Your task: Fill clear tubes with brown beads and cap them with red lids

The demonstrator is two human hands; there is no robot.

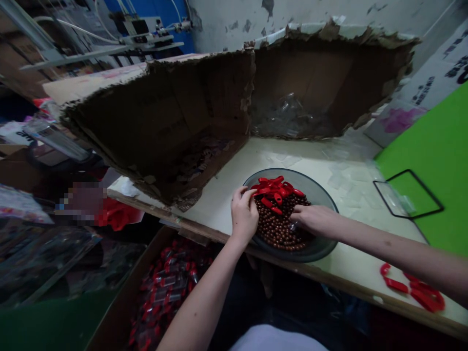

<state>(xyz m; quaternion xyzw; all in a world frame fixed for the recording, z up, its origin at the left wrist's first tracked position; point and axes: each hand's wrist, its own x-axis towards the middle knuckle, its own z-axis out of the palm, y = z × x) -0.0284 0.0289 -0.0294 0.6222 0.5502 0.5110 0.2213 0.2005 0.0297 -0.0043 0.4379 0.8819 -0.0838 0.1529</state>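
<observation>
A wide grey-green bowl (321,190) stands at the table's front edge. Shiny brown beads (278,234) fill it, with a heap of red plastic pieces (280,187) on top at the far side. At the bowl's left rim, my left hand (244,212) is closed, its fingertips pinching a red plastic piece at the heap's edge. My right hand (312,219) reaches in from the right, low over the beads, fingers curled around a small clear plastic container (293,226). Most of that container is hidden beneath the fingers.
Cut-open cardboard boxes (204,92) stand behind the bowl, one with clear plastic parts (290,114). More red pieces (413,287) lie at right, near a black wire frame (409,195) and green panel (435,161). Below left, a carton holds several red-capped clear containers (168,282).
</observation>
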